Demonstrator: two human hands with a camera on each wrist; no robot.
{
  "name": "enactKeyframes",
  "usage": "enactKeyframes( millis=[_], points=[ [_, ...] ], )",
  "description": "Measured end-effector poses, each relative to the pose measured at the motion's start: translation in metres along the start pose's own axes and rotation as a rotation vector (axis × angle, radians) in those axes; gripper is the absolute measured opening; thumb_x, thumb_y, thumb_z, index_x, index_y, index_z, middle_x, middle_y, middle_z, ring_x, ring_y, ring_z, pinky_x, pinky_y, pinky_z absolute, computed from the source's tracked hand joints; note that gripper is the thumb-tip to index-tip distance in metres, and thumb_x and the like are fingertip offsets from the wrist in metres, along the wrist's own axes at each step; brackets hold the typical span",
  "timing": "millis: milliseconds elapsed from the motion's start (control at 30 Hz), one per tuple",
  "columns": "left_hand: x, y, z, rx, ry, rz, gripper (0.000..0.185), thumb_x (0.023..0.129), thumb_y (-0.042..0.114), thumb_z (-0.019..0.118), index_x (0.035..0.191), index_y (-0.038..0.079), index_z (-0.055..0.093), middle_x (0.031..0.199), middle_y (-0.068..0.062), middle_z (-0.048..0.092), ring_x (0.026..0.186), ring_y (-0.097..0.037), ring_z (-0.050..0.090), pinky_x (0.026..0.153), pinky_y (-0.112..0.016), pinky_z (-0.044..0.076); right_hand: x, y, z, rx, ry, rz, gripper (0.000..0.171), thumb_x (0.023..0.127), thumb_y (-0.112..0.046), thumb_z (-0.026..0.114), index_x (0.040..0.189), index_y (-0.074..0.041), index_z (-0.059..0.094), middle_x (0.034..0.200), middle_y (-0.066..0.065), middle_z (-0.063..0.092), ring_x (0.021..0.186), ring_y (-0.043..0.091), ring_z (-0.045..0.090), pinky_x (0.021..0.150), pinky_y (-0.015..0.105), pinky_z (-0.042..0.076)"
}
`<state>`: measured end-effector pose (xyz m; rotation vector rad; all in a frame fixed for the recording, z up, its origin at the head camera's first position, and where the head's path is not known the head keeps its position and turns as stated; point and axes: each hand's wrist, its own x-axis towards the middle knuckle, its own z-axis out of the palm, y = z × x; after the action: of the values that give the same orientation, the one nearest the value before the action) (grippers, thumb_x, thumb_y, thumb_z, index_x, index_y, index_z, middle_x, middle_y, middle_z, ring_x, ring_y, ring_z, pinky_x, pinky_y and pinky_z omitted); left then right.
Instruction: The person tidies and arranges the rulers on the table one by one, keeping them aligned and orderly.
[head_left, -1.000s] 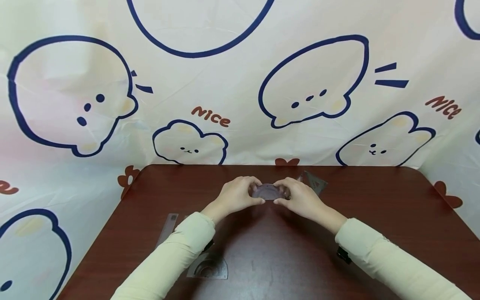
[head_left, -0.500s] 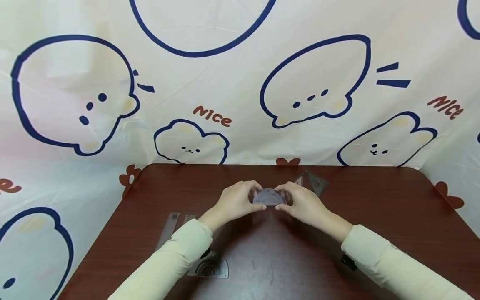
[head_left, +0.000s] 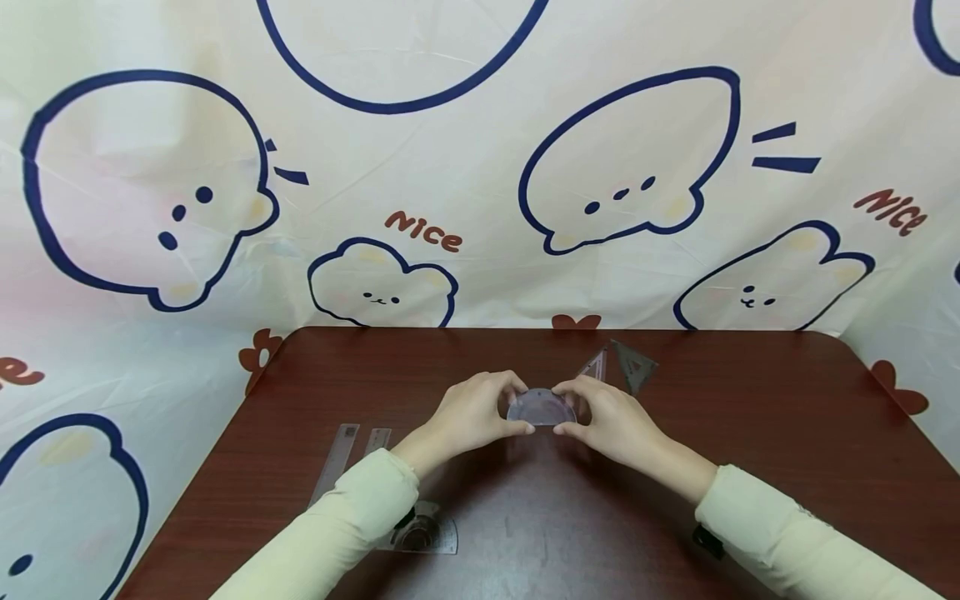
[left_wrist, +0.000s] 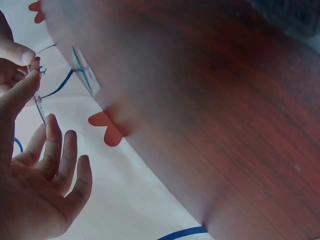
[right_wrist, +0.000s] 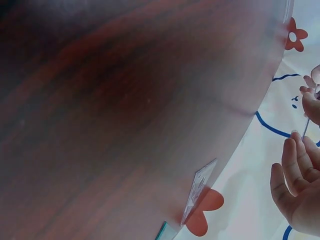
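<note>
Nearest to you, at the front edge of the dark red-brown table (head_left: 750, 433), a clear protractor (head_left: 420, 533) lay flat, partly hidden under your left sleeve (head_left: 330, 533). Just beyond it, toward the left edge, two clear straight rulers (head_left: 336, 462) lay side by side, their long edges running away from you.

Further in, near the middle of the table, both of your hands met around a small clear semicircular protractor (head_left: 542, 408). Your left hand (head_left: 476, 412) pinched its left end between thumb and curled fingers, and your right hand (head_left: 611, 417) pinched its right end the same way. The piece was held just above the table, its straight edge down and running left to right, its curved edge up and away from you. In the left wrist view its thin edge (left_wrist: 39, 107) showed between your fingers.

Compared with a second earlier, your hands and the piece had drawn slightly closer to you and lower, and the grip was unchanged.

Beyond your right hand, near the far edge, two clear set squares (head_left: 622, 365) lay together. Behind the table hung a cream cloth (head_left: 450, 167) printed with blue-outlined cartoon animals.
</note>
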<state>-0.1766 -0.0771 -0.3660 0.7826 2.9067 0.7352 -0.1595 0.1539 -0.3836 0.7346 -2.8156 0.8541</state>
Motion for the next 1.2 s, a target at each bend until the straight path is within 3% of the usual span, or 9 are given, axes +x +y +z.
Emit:
enactKeyframes(
  millis=[267,433,767,1200],
  points=[
    [-0.009,0.003,0.002,-0.043,-0.014,0.017,0.046,0.079,0.045,0.083,0.113,0.019,0.066,0.083,0.014,0.056,0.072,-0.005,0.052,0.063,-0.027,0.045,-0.008,-0.006,0.000,0.024,-0.010,0.024,0.044,0.077,-0.021,0.087,0.116,-0.012,0.067,0.086,-0.009,0.055,0.069,0.011,0.051,0.058,0.025,0.042],
    [-0.014,0.003,0.003,-0.058,-0.023,0.025,0.045,0.079,0.044,0.083,0.113,0.019,0.066,0.085,0.010,0.060,0.072,-0.006,0.052,0.063,-0.027,0.045,-0.013,-0.011,0.001,0.026,-0.015,0.031,0.043,0.077,-0.021,0.087,0.115,-0.013,0.067,0.085,-0.009,0.054,0.067,0.006,0.048,0.057,0.025,0.041],
    [-0.028,0.003,-0.003,-0.011,-0.040,0.042,0.049,0.079,0.046,0.082,0.115,0.018,0.065,0.084,0.014,0.056,0.072,-0.005,0.051,0.064,-0.027,0.044,-0.021,-0.023,0.002,-0.006,-0.003,-0.052,0.042,0.078,-0.023,0.087,0.114,-0.014,0.067,0.085,-0.011,0.052,0.068,0.003,0.048,0.058,0.022,0.042],
    [-0.045,0.006,-0.001,-0.005,-0.087,0.058,0.047,0.081,0.044,0.081,0.117,0.017,0.066,0.087,0.014,0.057,0.076,-0.003,0.051,0.067,-0.027,0.045,-0.036,-0.037,0.005,-0.040,-0.040,-0.012,0.043,0.078,-0.025,0.086,0.115,-0.014,0.068,0.087,-0.013,0.053,0.068,0.001,0.047,0.056,0.021,0.041]
  ],
)
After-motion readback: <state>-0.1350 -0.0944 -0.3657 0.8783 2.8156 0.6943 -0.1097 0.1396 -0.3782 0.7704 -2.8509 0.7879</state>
